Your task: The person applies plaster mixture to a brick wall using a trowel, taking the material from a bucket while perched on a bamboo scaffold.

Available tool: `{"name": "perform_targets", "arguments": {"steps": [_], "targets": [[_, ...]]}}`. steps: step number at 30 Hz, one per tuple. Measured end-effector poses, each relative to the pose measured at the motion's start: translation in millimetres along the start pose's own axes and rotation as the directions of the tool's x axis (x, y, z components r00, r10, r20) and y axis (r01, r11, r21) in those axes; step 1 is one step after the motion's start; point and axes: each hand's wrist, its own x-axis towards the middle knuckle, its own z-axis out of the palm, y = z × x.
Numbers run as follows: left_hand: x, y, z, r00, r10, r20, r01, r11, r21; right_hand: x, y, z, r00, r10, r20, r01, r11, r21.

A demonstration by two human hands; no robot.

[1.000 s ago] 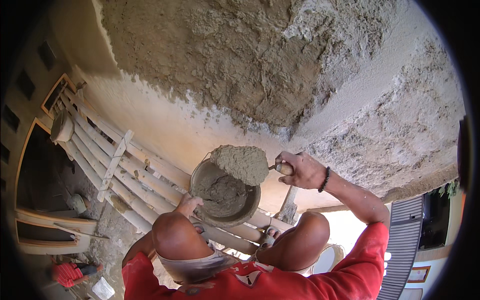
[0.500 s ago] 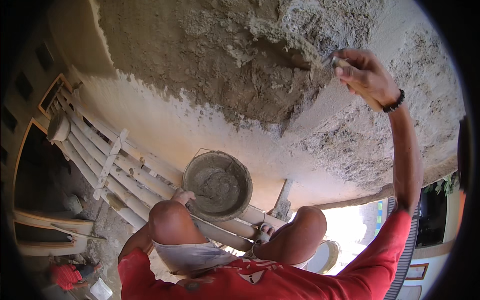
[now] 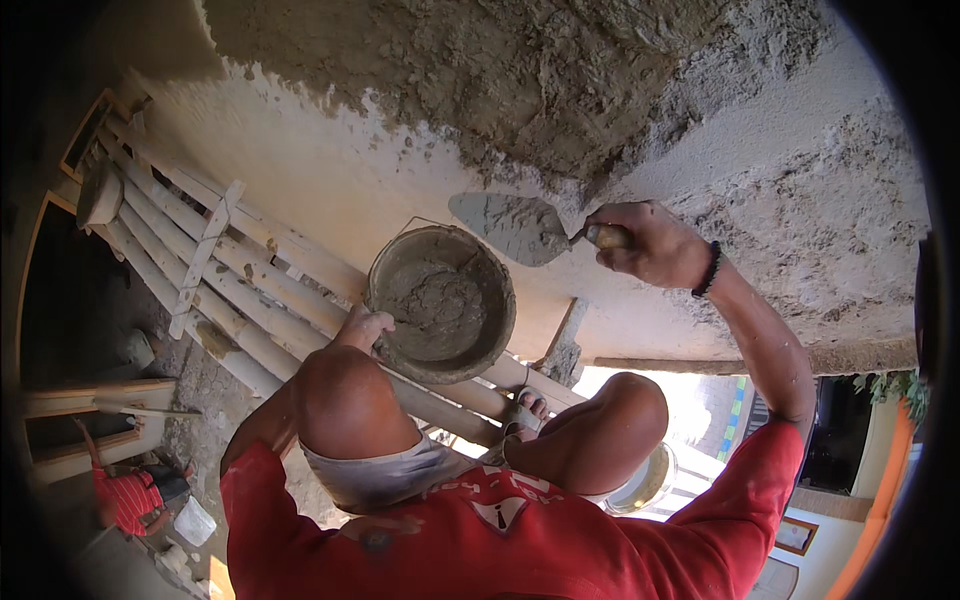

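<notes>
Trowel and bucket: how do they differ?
The trowel has a flat, tapering blade; the bucket is round and deep. The right hand grips the trowel; the left hand is at the bucket's side. The trowel bears little mortar; the bucket holds far more. Both are mortar-stained.

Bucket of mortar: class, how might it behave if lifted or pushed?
The bucket is probably heavy for its size, as a thick mass of mortar lies inside. Pushed, it may wobble or tip, since it appears to rest on rounded poles.
</notes>
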Motion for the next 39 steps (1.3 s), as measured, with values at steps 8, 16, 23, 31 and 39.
{"name": "perform_targets", "arguments": {"steps": [8, 16, 23, 31, 39], "targets": [[-27.0, 16.2, 13.1, 0.996, 0.085, -0.007, -0.084, 0.994, 0.076, 66.7, 2.8, 160.1, 0.976, -0.196, 0.095, 0.202, 0.654, -0.729], [-13.9, -3.2, 26.7, 0.916, 0.401, 0.003, -0.396, 0.903, 0.168, 49.8, 24.1, 233.6, 0.936, -0.033, 0.351, 0.074, 0.992, -0.105], [-20.2, -1.1, 24.4, 0.934, 0.358, 0.0, -0.352, 0.918, 0.184, 18.8, 50.1, 245.3, 0.995, -0.079, 0.066, 0.067, 0.983, 0.169], [2.1, -18.4, 4.3, 0.985, 0.171, 0.025, -0.172, 0.979, 0.107, 15.0, 52.2, 186.8, 0.998, -0.044, 0.037, 0.038, 0.988, 0.147], [-21.7, 8.6, 5.1, 0.997, 0.077, -0.005, -0.076, 0.996, 0.039, -28.0, 0.0, 28.0, 0.999, -0.045, 0.014, 0.04, 0.965, 0.26]]}}
